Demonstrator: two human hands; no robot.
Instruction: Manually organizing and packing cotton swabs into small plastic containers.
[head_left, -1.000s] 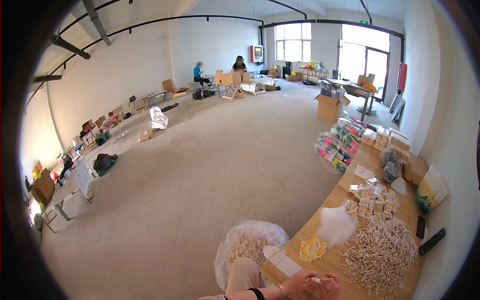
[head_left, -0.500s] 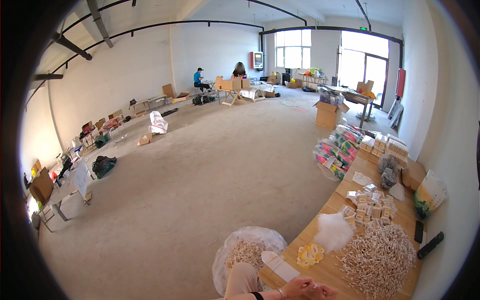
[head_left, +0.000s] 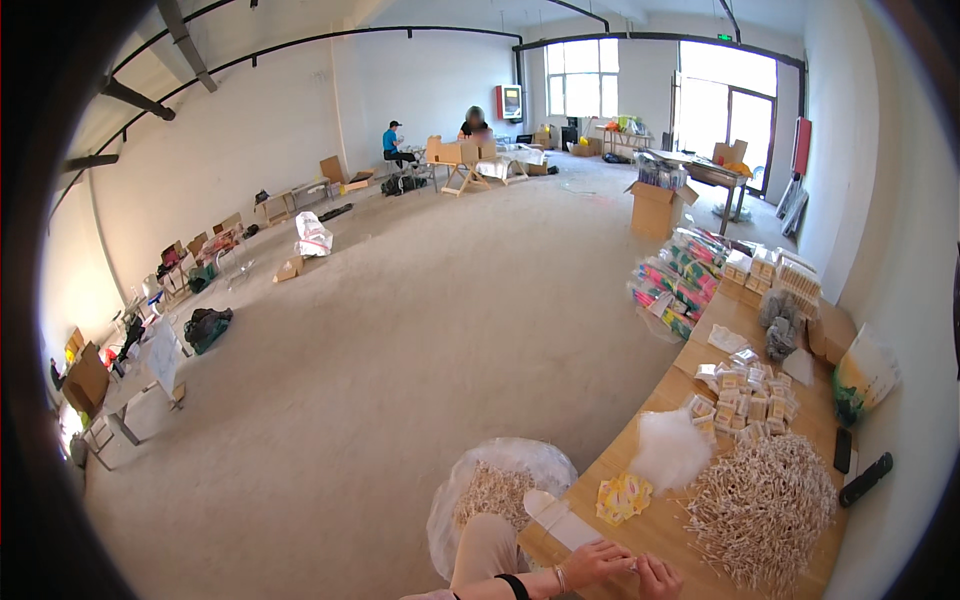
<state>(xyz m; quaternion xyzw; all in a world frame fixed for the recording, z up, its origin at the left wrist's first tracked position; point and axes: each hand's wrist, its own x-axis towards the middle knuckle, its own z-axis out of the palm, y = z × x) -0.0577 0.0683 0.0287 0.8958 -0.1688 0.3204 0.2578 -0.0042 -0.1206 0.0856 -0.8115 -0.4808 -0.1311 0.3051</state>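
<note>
At the near edge of the wooden table, my left hand (head_left: 598, 562) and my right hand (head_left: 659, 578) meet. Their fingers are closed at the tips around something small and whitish, too small to make out. A large heap of cotton swabs (head_left: 765, 510) lies just right of and beyond my hands. Left of them, a white flat strip with a rounded end (head_left: 560, 520) rests on the table corner. Yellow printed cards (head_left: 622, 498) are spread in a small pile, next to a stack of thin clear plastic bags (head_left: 670, 450).
Several filled small packs (head_left: 745, 398) lie farther along the table (head_left: 640, 400). A clear sack of cotton swabs (head_left: 495, 490) stands on the floor by my knee. Black handheld objects (head_left: 866, 480) lie along the wall. Colourful bundles (head_left: 680, 285) and a cardboard box (head_left: 658, 207) stand beyond. Two people sit far off.
My hands have shifted slightly up and right, and my left fingers look straighter. The whole view has tilted a little. The piles on the table look the same.
</note>
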